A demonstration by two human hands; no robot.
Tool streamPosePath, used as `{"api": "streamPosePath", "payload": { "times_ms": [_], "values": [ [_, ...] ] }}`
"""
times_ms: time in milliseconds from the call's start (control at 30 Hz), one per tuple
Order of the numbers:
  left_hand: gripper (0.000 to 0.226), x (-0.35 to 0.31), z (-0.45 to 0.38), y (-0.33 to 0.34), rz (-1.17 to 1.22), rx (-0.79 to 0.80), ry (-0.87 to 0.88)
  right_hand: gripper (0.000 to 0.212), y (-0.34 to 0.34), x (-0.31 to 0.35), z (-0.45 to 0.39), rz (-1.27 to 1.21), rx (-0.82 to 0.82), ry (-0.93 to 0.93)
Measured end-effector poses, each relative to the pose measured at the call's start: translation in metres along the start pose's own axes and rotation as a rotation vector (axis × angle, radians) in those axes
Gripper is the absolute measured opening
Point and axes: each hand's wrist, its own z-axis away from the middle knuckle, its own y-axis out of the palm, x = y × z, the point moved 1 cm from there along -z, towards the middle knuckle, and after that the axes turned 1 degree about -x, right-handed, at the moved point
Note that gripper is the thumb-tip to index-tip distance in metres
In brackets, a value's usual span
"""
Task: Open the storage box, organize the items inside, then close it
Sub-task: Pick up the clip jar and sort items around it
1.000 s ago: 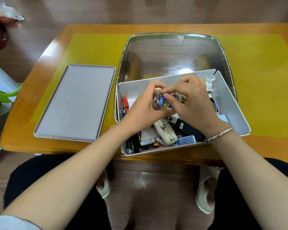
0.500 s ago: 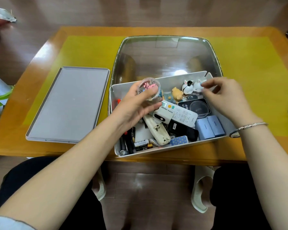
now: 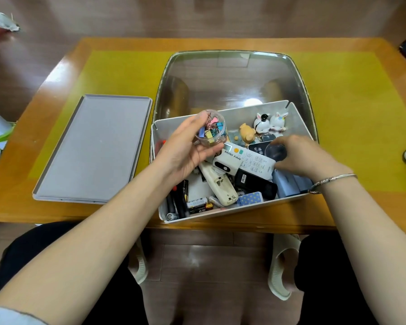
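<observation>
1. The open storage box (image 3: 300, 118) sits at the counter's (image 3: 352, 127) near edge, under both hands.
2. Left hand (image 3: 185, 148) grips a clear jar of clips (image 3: 211, 132).
3. Right hand (image 3: 300, 156) pinches a clear round lid (image 3: 275, 152) inside the box.

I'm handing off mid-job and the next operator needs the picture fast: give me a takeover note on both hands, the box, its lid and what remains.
Left hand: holds the clear jar of binder clips, uncapped, above the box's left side.
Right hand: fingers on the jar's clear round lid, low over the box's right side.
Storage box: open at the near table edge, still a jumble of remotes, a mini fan, batteries, pens and figurines.
Box lid: flat on the table, left of the box.
Done: box opened.
Left: recap the jar, sort the contents, refit the box lid.
</observation>
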Motion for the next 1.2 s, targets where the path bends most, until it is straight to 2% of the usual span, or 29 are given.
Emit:
{"api": "streamPosePath", "payload": {
  "times_ms": [167, 333, 367, 500, 567, 667, 800, 900, 967, 1100, 1200],
  "values": [
    [0.042, 0.0, 0.001, -0.001, -0.022, 0.022, 0.006, 0.048, 0.003, -0.002, -0.007, -0.007, 0.036, 0.041],
    [0.043, 0.002, 0.001, -0.002, -0.038, -0.013, -0.017, 0.056, 0.003, -0.005, -0.01, -0.104, -0.06, 0.077],
    [0.043, 0.002, 0.001, -0.002, -0.048, -0.021, -0.019, 0.053, 0.003, -0.004, -0.011, -0.11, -0.071, 0.077],
    [0.038, 0.004, -0.001, -0.003, -0.074, -0.016, -0.024, 0.017, -0.001, 0.0, -0.011, -0.095, -0.1, 0.083],
    [0.034, 0.005, -0.001, -0.004, -0.083, -0.013, -0.036, 0.011, -0.003, 0.0, -0.009, -0.117, -0.149, 0.078],
    [0.033, 0.006, -0.002, -0.005, -0.129, -0.023, -0.044, 0.011, -0.011, 0.003, -0.005, -0.172, -0.312, 0.052],
    [0.029, 0.009, -0.001, -0.005, -0.19, -0.03, -0.048, 0.006, -0.021, 0.014, 0.0, -0.411, -0.49, -0.023],
    [0.028, 0.011, -0.002, -0.006, -0.225, -0.043, -0.045, 0.023, -0.022, 0.032, 0.008, -0.755, -0.421, -0.06],
    [0.027, 0.012, -0.003, -0.006, -0.234, -0.049, -0.045, 0.027, -0.023, 0.043, 0.013, -0.917, -0.375, -0.087],
    [0.027, 0.014, -0.006, -0.005, -0.209, -0.049, -0.037, 0.012, -0.025, 0.057, 0.019, -1.055, -0.368, -0.128],
    [0.028, 0.015, -0.005, -0.004, -0.21, -0.038, -0.031, 0.021, -0.023, 0.064, 0.02, -1.134, -0.337, -0.159]
  ]
}}
